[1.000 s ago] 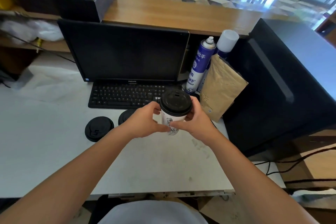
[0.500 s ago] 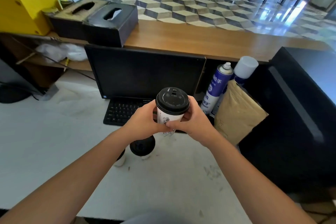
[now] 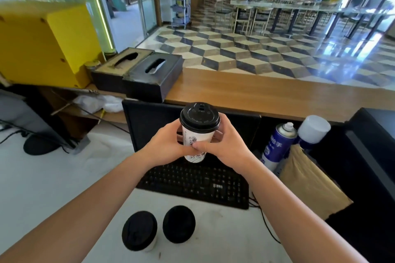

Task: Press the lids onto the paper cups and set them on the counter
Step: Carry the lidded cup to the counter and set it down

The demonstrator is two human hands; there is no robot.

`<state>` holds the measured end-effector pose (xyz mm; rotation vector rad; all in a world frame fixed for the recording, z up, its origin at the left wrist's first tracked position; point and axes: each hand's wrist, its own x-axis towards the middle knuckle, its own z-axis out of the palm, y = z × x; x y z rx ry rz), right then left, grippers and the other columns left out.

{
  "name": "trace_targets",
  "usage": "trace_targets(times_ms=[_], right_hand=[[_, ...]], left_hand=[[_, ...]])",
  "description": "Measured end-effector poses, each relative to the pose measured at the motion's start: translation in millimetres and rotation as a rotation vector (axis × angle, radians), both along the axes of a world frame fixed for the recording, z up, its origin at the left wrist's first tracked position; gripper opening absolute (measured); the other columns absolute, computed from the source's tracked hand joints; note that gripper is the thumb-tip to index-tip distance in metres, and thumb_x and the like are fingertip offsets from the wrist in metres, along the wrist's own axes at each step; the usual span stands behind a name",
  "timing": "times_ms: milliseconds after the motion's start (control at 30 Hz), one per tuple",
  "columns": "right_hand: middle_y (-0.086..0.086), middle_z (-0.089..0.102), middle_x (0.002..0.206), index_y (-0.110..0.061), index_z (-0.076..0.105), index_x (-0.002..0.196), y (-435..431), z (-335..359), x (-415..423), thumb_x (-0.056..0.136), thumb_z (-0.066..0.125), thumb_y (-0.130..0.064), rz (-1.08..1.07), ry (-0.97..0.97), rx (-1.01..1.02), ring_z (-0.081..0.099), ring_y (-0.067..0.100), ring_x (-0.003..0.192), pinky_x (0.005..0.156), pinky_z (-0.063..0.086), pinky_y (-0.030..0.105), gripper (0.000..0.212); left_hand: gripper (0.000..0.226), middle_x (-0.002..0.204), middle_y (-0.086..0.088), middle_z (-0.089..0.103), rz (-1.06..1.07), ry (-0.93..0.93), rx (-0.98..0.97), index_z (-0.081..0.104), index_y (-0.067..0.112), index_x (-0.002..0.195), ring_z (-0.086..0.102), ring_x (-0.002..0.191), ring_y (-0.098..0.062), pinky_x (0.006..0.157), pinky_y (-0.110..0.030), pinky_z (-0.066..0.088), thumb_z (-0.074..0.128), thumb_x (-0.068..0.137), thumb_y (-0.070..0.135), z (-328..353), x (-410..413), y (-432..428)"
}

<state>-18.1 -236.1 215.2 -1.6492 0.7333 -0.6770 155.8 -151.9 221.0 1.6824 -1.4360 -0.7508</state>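
Below the grip, two black-lidded paper cups wait on the white desk; left hand and right hand clasp the white printed paper cup. Keep it upright toward the wooden counter beyond

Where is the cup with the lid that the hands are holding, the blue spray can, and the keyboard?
held cup [image 3: 197,142], head view, on its white printed side below the lid.
blue spray can [image 3: 277,145], head view, on its blue label.
keyboard [image 3: 196,183], head view, on the middle rows of keys.
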Motion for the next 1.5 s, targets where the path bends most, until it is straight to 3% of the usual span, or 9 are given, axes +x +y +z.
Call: trace_targets(times_ms=[167, 400, 633, 833, 933, 1100, 1300, 1400, 1500], right_hand=[[-0.006, 0.067, 0.129, -0.025, 0.048, 0.138, -35, 25, 24, 0.069, 0.091, -0.009, 0.012, -0.041, -0.017, 0.067, 0.012, 0.115, 0.098, 0.057, 0.043, 0.083], [-0.007, 0.066, 0.130, -0.027, 0.049, 0.138, -75, 56, 45, 0.066, 0.092, -0.013, 0.001, -0.098, -0.069, 0.066, 0.015, 0.117, 0.096, 0.057, 0.046, 0.085], [-0.008, 0.066, 0.128, -0.027, 0.050, 0.137, -110, 66, 62, 0.068, 0.091, -0.011, -0.040, -0.103, -0.094, 0.067, 0.012, 0.113, 0.095, 0.059, 0.043, 0.082], [-0.016, 0.064, 0.121, -0.026, 0.049, 0.138, -130, 58, 76, 0.073, 0.089, -0.013, -0.072, -0.077, -0.101, 0.064, 0.004, 0.110, 0.090, 0.056, 0.028, 0.078], [-0.024, 0.061, 0.111, -0.027, 0.049, 0.136, -137, 54, 82, 0.073, 0.089, -0.016, -0.074, -0.041, -0.114, 0.061, -0.003, 0.104, 0.084, 0.051, 0.019, 0.075], [-0.023, 0.059, 0.115, -0.030, 0.048, 0.137, -149, 44, 94, 0.072, 0.090, -0.021, -0.122, 0.008, -0.137, 0.062, 0.009, 0.114, 0.098, 0.055, 0.038, 0.078], [-0.021, 0.059, 0.115, -0.029, 0.047, 0.140, -157, 40, 101, 0.073, 0.088, -0.024, -0.138, 0.049, -0.152, 0.061, 0.011, 0.115, 0.100, 0.054, 0.041, 0.078], [-0.012, 0.063, 0.126, -0.027, 0.048, 0.140, -159, 38, 102, 0.072, 0.089, -0.027, -0.152, 0.061, -0.159, 0.062, 0.012, 0.117, 0.100, 0.055, 0.042, 0.079], [-0.011, 0.064, 0.126, -0.026, 0.048, 0.140, -159, 38, 104, 0.073, 0.088, -0.027, -0.170, 0.065, -0.167, 0.062, 0.012, 0.117, 0.099, 0.055, 0.041, 0.078]], left_hand=[[0.056, 0.110, 0.012, 0.075, 0.022, -0.004, -0.041, 0.064, 0.030, 0.120, 0.070, 0.103, -0.004, 0.095, -0.032, 0.055, 0.090, 0.070, 0.024, 25, 21, -30], [0.052, 0.109, 0.011, 0.076, 0.022, -0.007, -0.076, 0.064, 0.025, 0.122, 0.072, 0.096, -0.003, 0.077, -0.011, 0.053, 0.088, 0.076, 0.016, 60, 38, -67], [0.050, 0.110, 0.010, 0.076, 0.033, 0.018, -0.095, 0.064, 0.022, 0.123, 0.071, 0.095, 0.000, 0.077, -0.012, 0.053, 0.086, 0.079, 0.014, 72, 46, -103], [0.060, 0.121, 0.004, 0.071, 0.080, 0.033, -0.071, 0.059, 0.020, 0.130, 0.071, 0.105, -0.016, 0.091, -0.035, 0.058, 0.087, 0.077, 0.021, 58, 59, -130], [0.063, 0.123, 0.003, 0.069, 0.098, 0.038, -0.063, 0.057, 0.021, 0.133, 0.069, 0.108, -0.018, 0.093, -0.038, 0.058, 0.086, 0.076, 0.023, 50, 65, -141], [0.064, 0.128, 0.001, 0.067, 0.118, 0.071, -0.062, 0.055, 0.021, 0.134, 0.065, 0.116, -0.016, 0.100, -0.041, 0.055, 0.085, 0.078, 0.018, 38, 71, -153], [0.063, 0.129, 0.001, 0.066, 0.134, 0.093, -0.062, 0.054, 0.021, 0.135, 0.062, 0.121, -0.018, 0.104, -0.045, 0.052, 0.084, 0.079, 0.017, 31, 77, -162], [0.064, 0.127, 0.000, 0.067, 0.130, 0.100, -0.055, 0.055, 0.021, 0.134, 0.064, 0.119, -0.017, 0.102, -0.041, 0.053, 0.083, 0.077, 0.019, 31, 78, -165], [0.059, 0.127, -0.001, 0.066, 0.128, 0.121, -0.057, 0.052, 0.016, 0.136, 0.065, 0.114, -0.013, 0.089, -0.023, 0.055, 0.079, 0.083, 0.007, 32, 76, -166]])
